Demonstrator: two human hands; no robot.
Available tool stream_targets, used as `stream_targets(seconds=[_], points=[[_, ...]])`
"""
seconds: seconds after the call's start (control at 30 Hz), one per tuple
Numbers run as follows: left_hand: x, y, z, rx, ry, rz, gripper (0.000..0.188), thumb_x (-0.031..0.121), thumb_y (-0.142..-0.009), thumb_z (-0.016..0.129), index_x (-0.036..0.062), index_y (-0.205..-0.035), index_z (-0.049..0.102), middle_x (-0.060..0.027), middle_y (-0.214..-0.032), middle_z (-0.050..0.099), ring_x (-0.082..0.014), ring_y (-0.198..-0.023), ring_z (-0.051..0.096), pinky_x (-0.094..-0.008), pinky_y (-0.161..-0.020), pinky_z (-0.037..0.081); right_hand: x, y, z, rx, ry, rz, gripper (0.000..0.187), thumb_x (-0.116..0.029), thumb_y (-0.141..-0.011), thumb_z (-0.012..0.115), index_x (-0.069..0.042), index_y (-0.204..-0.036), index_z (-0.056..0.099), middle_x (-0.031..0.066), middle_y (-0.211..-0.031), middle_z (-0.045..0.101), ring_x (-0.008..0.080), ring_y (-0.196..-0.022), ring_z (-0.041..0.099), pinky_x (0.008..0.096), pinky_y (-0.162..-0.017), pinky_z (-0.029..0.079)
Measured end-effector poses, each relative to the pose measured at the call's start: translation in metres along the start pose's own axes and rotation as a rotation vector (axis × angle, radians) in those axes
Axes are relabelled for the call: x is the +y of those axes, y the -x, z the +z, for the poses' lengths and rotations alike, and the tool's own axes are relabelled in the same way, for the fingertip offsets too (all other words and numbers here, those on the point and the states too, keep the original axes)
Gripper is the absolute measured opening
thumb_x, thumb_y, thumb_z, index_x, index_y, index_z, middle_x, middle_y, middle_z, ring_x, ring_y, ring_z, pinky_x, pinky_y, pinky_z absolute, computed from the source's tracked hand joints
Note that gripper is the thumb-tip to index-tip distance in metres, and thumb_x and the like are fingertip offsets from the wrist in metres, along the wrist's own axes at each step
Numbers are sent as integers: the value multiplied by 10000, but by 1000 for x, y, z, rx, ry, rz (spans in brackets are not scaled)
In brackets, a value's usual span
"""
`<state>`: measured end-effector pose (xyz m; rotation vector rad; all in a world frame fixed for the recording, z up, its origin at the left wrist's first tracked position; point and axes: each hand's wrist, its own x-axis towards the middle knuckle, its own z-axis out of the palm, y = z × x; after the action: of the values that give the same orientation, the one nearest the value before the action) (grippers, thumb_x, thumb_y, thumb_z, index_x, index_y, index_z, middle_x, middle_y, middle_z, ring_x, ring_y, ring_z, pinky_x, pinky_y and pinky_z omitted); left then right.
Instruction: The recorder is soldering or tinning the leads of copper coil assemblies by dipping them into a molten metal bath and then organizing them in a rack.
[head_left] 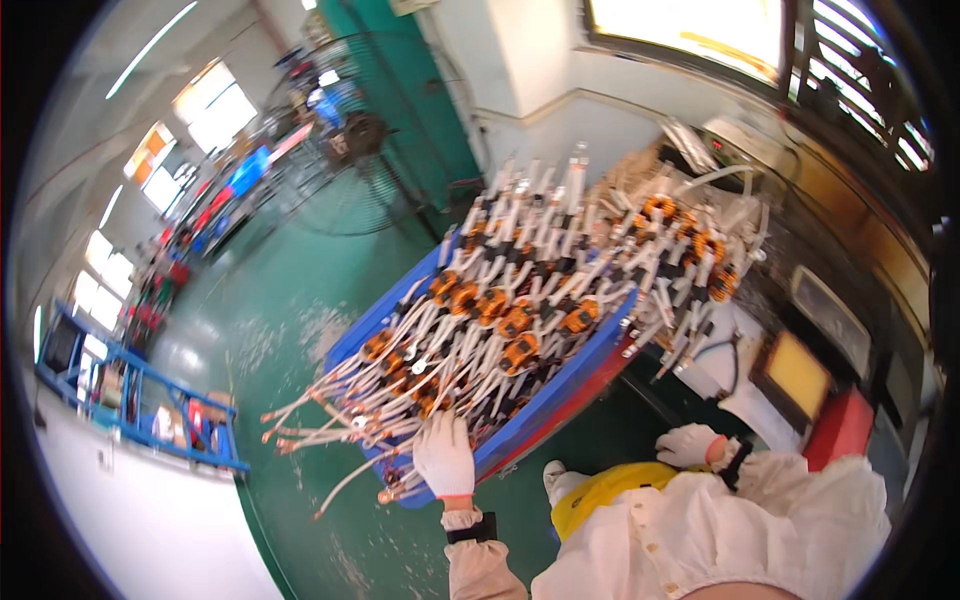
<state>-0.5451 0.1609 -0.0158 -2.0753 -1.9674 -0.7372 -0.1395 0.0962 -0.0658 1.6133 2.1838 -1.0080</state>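
A blue bin [400, 280] in front of me is heaped with white cable assemblies [490, 350], many with orange ring-shaped coils [515, 320] and copper-coloured ends. Wearing a white glove, my left hand [445, 458] reaches over the bin's near left side. Its fingers stretch out onto the cables, and no single cable shows firmly gripped. My right hand [688, 446], also gloved in white, hangs at my right side with loosely bent fingers and nothing visible in it. The bin's near right side shows red [560, 420] below the blue rim.
A large floor fan [350, 140] stands beyond the bin, before a green cabinet [400, 90]. To my right is a bench with a yellow pad in a dark frame [795, 372] and a red box [840, 428]. A blue metal rack [150, 400] stands left.
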Motion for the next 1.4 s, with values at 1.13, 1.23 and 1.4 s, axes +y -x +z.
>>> stream_targets(seconds=[1.13, 1.23, 1.4], points=[[1, -64, -27, -430, 732, -193, 285, 147, -916, 532, -24, -1142, 564, -204, -1223, 567, -356, -1074, 541, -401, -924, 411, -1, -86, 2, -213, -69, 231, 352, -353, -852, 511, -91, -1001, 695, 181, -968, 680, 357, -941, 644, 441, -800, 517], [2, -81, -44, -564, 1144, -620, 355, 172, -1017, 337, -30, -1201, 563, -157, -1213, 605, -244, -1094, 581, -335, -958, 427, -34, -85, -82, 117, -560, 21, 320, -351, -880, 528, -96, -985, 688, 138, -920, 685, 302, -868, 657, 376, -765, 518], [15, -104, -8, -742, 1325, -117, 394, 194, -1035, 312, -63, -1256, 512, -148, -1275, 562, -243, -1199, 527, -318, -1016, 392, -129, -107, -152, 458, -1245, -435, 361, -116, -880, 581, 33, -1206, 542, 119, -1086, 655, 192, -1007, 628, 324, -884, 486]])
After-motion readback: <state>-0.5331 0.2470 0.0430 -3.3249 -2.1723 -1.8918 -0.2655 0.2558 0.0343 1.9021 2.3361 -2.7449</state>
